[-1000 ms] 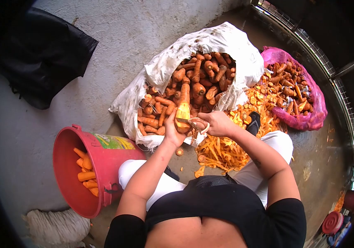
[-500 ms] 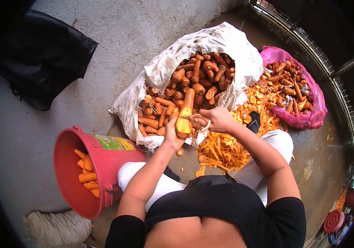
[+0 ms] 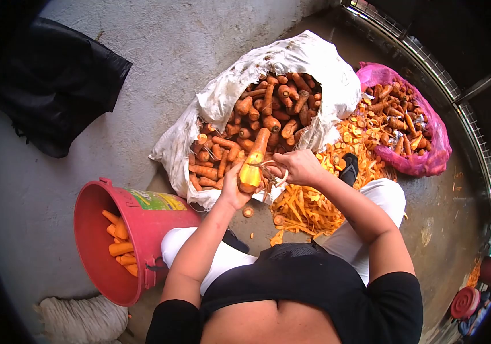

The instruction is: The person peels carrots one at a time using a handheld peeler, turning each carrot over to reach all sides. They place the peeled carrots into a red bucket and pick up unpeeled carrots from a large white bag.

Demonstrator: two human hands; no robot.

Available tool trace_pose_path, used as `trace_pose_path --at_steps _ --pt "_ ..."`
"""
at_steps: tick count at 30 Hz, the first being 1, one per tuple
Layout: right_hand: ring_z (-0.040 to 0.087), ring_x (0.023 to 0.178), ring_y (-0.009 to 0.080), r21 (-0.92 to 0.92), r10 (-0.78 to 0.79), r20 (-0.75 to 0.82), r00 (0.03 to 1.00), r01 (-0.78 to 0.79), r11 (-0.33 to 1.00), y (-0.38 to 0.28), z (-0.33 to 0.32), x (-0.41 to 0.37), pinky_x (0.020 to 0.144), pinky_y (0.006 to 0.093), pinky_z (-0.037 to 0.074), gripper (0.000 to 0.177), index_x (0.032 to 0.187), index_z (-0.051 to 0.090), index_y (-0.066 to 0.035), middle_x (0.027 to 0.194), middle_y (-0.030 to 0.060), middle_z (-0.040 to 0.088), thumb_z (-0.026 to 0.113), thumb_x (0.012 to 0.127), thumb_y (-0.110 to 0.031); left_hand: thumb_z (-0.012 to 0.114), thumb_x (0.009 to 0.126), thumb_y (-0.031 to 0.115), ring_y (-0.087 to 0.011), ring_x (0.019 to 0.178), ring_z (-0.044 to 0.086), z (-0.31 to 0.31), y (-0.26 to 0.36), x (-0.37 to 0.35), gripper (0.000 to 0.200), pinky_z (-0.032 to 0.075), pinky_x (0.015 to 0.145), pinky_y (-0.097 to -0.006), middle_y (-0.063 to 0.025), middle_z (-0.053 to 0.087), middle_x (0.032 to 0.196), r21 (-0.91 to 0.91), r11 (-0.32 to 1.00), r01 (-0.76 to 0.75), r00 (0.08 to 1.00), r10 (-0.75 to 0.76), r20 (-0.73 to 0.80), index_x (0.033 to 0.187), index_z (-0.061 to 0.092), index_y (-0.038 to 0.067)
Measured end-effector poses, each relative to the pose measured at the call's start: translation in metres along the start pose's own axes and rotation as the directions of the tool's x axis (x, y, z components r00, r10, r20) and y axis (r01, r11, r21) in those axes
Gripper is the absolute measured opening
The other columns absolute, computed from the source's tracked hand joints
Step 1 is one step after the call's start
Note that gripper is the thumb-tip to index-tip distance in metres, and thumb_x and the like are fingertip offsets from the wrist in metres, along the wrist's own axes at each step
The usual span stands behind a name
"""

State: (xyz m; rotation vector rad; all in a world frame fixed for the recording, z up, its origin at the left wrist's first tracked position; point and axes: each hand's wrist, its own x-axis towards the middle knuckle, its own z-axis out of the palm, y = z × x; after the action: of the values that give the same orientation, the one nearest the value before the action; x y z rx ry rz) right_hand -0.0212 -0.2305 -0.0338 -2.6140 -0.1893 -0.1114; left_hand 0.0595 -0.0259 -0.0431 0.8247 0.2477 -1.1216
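My left hand point(image 3: 235, 190) is wrapped round the thick lower end of a large carrot point(image 3: 252, 166), whose narrower end points up and away from me. The carrot's lower part shows bright, peeled flesh, while its upper part still has skin. In my right hand point(image 3: 303, 167) is a peeler point(image 3: 283, 176) with a pale, looped handle, its blade end lying against the carrot's side. Just beyond both hands, an open white sack point(image 3: 337, 86) holds many unpeeled carrots point(image 3: 271, 123).
Orange peelings point(image 3: 303, 209) cover the floor between my legs. A red bucket point(image 3: 156, 215) with peeled carrots point(image 3: 120, 247) lies tilted at left. A pink bag point(image 3: 437, 140) of carrot pieces sits at right. Black sheeting point(image 3: 65, 80) lies upper left.
The carrot has turned slightly in my left hand, and its lower end now looks darker. My right hand and the peeler stay close against it. The whole view has shifted a little.
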Motion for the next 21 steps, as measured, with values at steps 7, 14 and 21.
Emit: trace_pose_path --at_steps 7,14,21 --pt "0.061 0.059 0.0321 -0.024 -0.029 -0.059 0.998 0.028 0.999 -0.001 -0.003 -0.003 0.050 0.0439 0.045 0.037 0.080 0.057 -0.011 0.062 0.0099 0.061 0.056 0.089 -0.047 0.039 0.097 0.034 -0.0216 0.070 0.059 -0.004 0.003 -0.001 0.038 0.046 0.054 -0.0316 -0.0088 0.063 0.093 -0.017 0.999 0.035 0.999 -0.034 0.042 0.118 0.056 0.007" --pt "0.061 0.055 0.0320 -0.122 -0.071 -0.089 0.993 0.059 0.991 0.000 -0.003 -0.004 0.049 0.0430 0.046 0.035 0.079 0.058 -0.012 0.059 0.0094 0.059 0.057 0.089 -0.046 0.038 0.097 0.035 -0.0225 0.070 0.058 -0.004 0.008 -0.003 0.039 0.046 0.055 -0.0318 -0.0117 0.062 0.091 -0.012 0.993 0.116 0.993 -0.115 0.030 0.118 0.055 0.006" --pt "0.060 0.053 0.0317 -0.174 -0.127 -0.088 0.988 0.110 0.979 -0.003 -0.010 -0.004 0.049 0.0429 0.046 0.035 0.081 0.059 -0.012 0.058 0.0089 0.059 0.058 0.089 -0.046 0.038 0.097 0.035 -0.0220 0.067 0.058 -0.005 0.014 -0.004 0.041 0.045 0.053 -0.0313 -0.0110 0.062 0.086 0.042 0.982 0.184 0.982 -0.186 0.035 0.117 0.055 0.003"
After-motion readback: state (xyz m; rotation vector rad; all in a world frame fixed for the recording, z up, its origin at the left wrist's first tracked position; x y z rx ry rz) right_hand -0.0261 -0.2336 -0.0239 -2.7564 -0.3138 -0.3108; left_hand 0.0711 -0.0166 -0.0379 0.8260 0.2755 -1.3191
